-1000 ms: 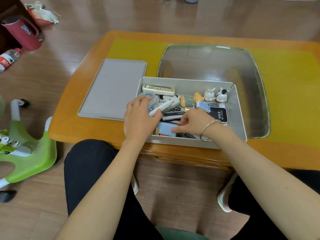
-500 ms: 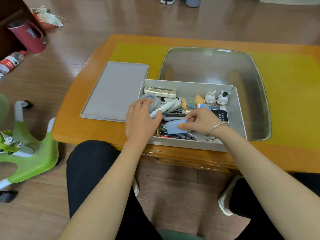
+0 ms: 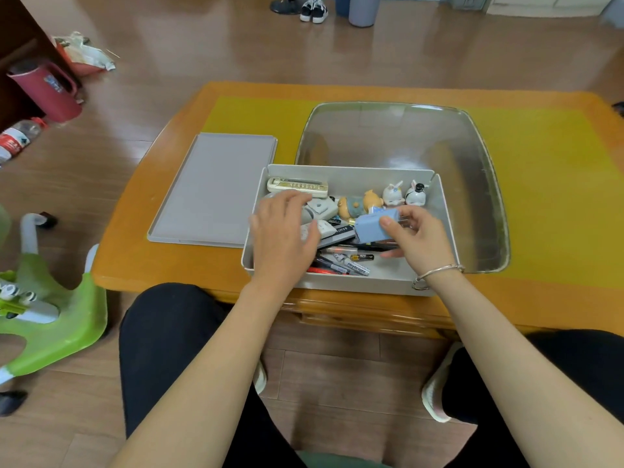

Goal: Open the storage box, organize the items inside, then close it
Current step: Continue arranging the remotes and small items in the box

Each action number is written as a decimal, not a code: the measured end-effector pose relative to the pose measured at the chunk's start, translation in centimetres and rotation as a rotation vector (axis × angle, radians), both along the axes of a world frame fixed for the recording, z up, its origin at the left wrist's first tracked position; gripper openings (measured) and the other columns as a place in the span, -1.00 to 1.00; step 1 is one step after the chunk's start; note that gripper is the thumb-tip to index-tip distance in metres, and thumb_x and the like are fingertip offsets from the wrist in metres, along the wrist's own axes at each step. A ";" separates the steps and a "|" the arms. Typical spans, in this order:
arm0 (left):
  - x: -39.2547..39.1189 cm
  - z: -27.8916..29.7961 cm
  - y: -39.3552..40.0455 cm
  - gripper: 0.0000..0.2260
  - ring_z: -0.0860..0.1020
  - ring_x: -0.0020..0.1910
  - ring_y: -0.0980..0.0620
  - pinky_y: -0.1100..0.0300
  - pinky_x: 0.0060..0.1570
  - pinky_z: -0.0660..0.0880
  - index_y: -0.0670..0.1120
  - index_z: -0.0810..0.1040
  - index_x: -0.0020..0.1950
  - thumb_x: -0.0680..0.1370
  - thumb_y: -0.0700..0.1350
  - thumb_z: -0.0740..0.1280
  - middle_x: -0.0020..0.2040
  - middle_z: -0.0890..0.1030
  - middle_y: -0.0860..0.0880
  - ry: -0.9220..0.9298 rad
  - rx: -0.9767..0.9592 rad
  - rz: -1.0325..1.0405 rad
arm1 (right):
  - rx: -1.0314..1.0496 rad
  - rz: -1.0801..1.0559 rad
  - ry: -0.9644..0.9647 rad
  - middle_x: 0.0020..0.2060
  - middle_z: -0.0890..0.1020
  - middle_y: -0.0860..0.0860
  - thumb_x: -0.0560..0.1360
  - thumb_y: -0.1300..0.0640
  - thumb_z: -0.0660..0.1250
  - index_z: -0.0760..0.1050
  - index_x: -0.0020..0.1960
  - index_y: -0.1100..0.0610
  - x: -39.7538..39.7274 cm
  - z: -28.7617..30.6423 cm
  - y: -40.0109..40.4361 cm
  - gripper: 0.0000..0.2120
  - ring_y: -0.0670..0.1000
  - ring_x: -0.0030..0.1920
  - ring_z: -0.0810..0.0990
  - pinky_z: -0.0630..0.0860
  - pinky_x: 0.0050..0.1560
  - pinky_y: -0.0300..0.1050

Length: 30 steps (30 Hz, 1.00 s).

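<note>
The open grey storage box point(image 3: 351, 285) stands at the table's near edge, and its flat grey lid point(image 3: 216, 190) lies beside it on the left. My right hand point(image 3: 418, 238) holds a small light-blue box point(image 3: 369, 228) above the items in the box's middle. Over the left side of the box, my left hand point(image 3: 283, 234) rests palm down on white items, fingers spread. Inside lie a beige remote point(image 3: 297, 185), a bear figurine point(image 3: 361, 202), two rabbit figurines point(image 3: 393, 194) and several pens point(image 3: 341, 265).
A large shiny metal tray point(image 3: 405, 140) sits behind the box on the yellow mat point(image 3: 557, 197). On the floor at left are a green child's chair point(image 3: 50, 315), a red jug point(image 3: 47, 89) and a bottle point(image 3: 17, 140). My knees are under the table edge.
My right hand has picked the light-blue box out of the box's front and lifted it up and to the right. My left hand has stayed on the left-side items.
</note>
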<state>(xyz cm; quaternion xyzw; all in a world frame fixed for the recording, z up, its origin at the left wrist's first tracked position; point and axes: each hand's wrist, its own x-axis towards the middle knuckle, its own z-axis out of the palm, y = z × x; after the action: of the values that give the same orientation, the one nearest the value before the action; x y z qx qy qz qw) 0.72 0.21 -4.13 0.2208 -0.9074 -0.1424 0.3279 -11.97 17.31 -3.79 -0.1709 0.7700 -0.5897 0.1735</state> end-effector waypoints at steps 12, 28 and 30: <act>-4.4 -0.8 4.8 -0.57 0.28 0.12 0.15 0.17 0.12 0.29 -0.03 0.39 0.43 0.57 -0.02 0.32 0.28 0.52 0.04 -0.229 0.407 -0.502 | -0.009 0.046 0.249 -0.22 0.58 -0.19 0.37 0.17 0.49 0.58 0.09 0.07 0.4 0.3 1.4 -0.71 -0.30 -0.30 0.50 0.40 -0.26 -0.47; -3.8 -0.8 4.5 -0.69 0.49 -0.01 0.30 0.34 -0.12 0.49 0.06 0.35 0.11 0.51 -0.21 0.40 -0.01 0.51 0.20 -0.035 0.676 -0.465 | 0.094 0.224 0.277 0.21 0.44 -0.07 0.46 0.36 0.34 0.34 0.35 -0.05 0.2 -0.6 1.5 -0.45 -0.15 0.05 0.53 0.50 -0.14 -0.43; -3.9 -0.8 4.5 -0.69 0.48 0.00 0.31 0.31 -0.09 0.51 0.08 0.33 0.10 0.51 -0.16 0.41 -0.01 0.51 0.21 -0.033 0.680 -0.474 | 0.065 0.211 0.272 0.18 0.47 -0.10 0.46 0.29 0.37 0.36 0.31 -0.07 0.2 -0.6 1.5 -0.50 -0.18 0.05 0.53 0.48 -0.16 -0.46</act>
<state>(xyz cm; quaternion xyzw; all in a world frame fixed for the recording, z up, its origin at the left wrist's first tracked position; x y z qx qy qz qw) -3.14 4.72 -4.91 0.1038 -0.8396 -0.5020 0.1798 -11.74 18.83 -4.41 -0.3235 0.7826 -0.5146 0.1343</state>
